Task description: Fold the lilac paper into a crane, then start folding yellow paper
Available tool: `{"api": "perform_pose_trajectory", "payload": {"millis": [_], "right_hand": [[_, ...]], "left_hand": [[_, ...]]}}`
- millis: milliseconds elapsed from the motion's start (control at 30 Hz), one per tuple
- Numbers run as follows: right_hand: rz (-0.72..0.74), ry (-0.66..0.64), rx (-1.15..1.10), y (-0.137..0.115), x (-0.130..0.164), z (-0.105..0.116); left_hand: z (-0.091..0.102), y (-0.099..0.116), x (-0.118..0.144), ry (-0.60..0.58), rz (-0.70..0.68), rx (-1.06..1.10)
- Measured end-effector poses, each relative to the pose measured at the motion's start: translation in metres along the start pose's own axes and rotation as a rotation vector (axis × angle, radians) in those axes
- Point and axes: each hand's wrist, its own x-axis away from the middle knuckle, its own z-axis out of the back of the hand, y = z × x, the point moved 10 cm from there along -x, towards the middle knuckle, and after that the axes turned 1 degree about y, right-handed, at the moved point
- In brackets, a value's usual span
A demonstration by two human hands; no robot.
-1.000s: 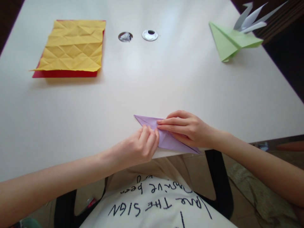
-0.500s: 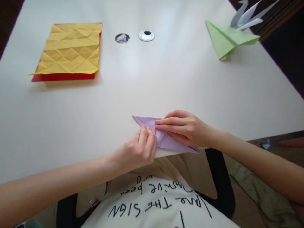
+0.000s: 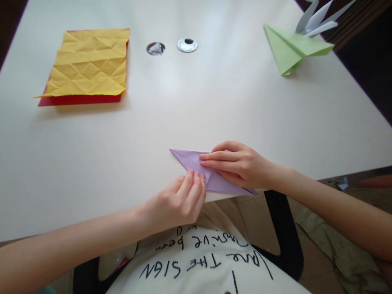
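A folded sheet of purple origami paper (image 3: 192, 158) lies at the table's near edge, its pointed left tip toward the table's middle and its other tip reaching the edge on the right. My left hand (image 3: 185, 198) is closed, fingertips pinched together at the paper's lower left edge. What lies between those fingertips is partly hidden. Across the paper's upper right part rests my right hand (image 3: 241, 164), fingers stretched out and flat, pressing it to the table. That hand covers the middle of the paper.
A creased yellow paper (image 3: 88, 63) sits on red paper (image 3: 79, 100) at the back left of the white table (image 3: 147, 110). Two round cable holes (image 3: 156, 48) are at the back. A light green folded paper (image 3: 288, 51) and a whitish paper crane (image 3: 315, 22) stand at the back right.
My left hand has slid slightly down and to the right along the paper's edge. My right hand stays in place. The view has shifted slightly.
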Motion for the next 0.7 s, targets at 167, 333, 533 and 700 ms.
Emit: {"api": "perform_pose_trajectory", "payload": {"millis": [167,333,533,700], "right_hand": [[-0.002,-0.014,-0.007,0.0,-0.001,0.0],[0.002,-0.013,0.005,-0.001,-0.001,0.001],[-0.005,-0.018,0.008,0.0,0.0,-0.001],[-0.002,-0.021,0.016,0.0,0.0,-0.001]], "left_hand": [[-0.004,0.008,0.004,-0.103,-0.009,-0.007],[-0.007,0.003,0.009,-0.186,0.064,0.038],[-0.012,-0.003,0.015,-0.191,0.143,0.18],[-0.016,-0.005,0.017,-0.196,0.183,0.228]]}}
